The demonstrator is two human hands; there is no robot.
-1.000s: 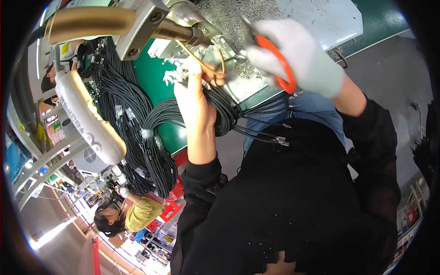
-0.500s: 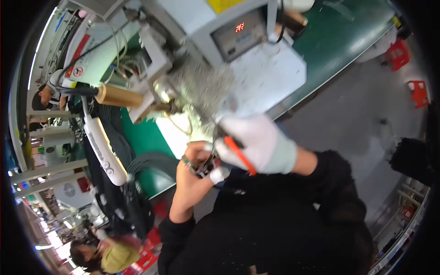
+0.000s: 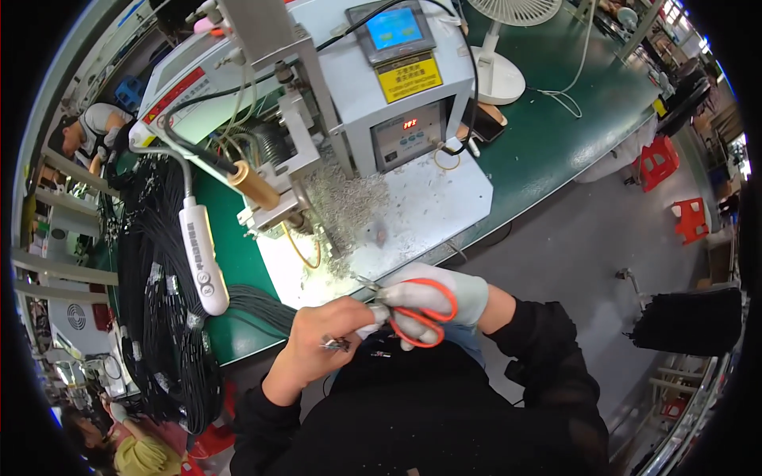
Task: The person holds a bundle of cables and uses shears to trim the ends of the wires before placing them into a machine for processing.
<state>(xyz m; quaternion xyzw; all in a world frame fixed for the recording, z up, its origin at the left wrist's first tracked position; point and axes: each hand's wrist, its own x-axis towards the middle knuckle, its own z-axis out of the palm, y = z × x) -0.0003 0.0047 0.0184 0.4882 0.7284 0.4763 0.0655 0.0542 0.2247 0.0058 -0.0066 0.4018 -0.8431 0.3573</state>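
My bare left hand (image 3: 317, 341) pinching one small cable end (image 3: 336, 343), my gloved right hand (image 3: 440, 295) gripping one pair of orange-handled scissors (image 3: 413, 313), one white fan (image 3: 502, 47) on the green bench (image 3: 556, 135)

A small screen (image 3: 395, 28) glowing blue with a patch of green sits tilted in a grey frame on top of the grey-white machine (image 3: 349, 87) at the back of the green bench (image 3: 556, 135). Just below it, on the machine's front face, is a rectangular yellow label (image 3: 409, 77) with dark print. Lower still is a grey control panel (image 3: 409, 136) carrying a little dark display (image 3: 409, 124) with red digits. On the machine's upper left edge runs a narrow red strip label (image 3: 173, 95) (slanted along the housing). A white lamp bar (image 3: 202, 258) hanging left of the machine bears dark lettering and round marks down its length.
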